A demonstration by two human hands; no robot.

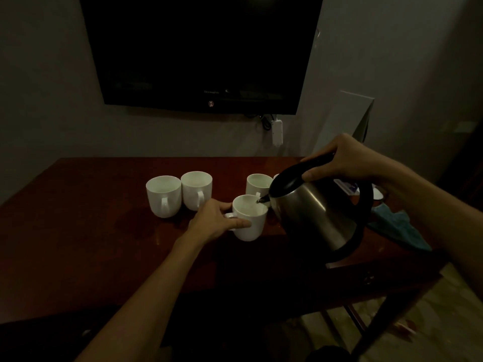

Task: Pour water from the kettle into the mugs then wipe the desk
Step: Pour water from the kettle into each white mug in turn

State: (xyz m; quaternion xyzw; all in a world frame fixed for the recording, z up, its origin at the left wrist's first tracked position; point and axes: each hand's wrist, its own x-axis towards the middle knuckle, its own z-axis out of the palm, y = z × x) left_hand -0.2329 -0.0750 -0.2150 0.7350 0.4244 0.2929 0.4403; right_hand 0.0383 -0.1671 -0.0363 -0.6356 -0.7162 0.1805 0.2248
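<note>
Steel kettle (317, 207), tilted, spout over the rim of the front mug (249, 218) near desk (78, 231) centre. Right hand (345, 159) wraps the black handle; left hand (218, 218) holds the front mug at its handle, thumb against its side. Two mugs (164, 195) (196, 189) stand at 10 o'clock of the front mug, a third (257, 184) at 12. Blue cloth (397, 227) lies at 3 o'clock, beyond the kettle. Dark screen (201, 50) on the wall above.

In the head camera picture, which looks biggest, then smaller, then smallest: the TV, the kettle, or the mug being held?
1. TV, biggest by far.
2. Kettle, held tilted by the right hand.
3. Mug, gripped by the left hand.
The kettle is nearer the camera, which enlarges it somewhat.
</note>
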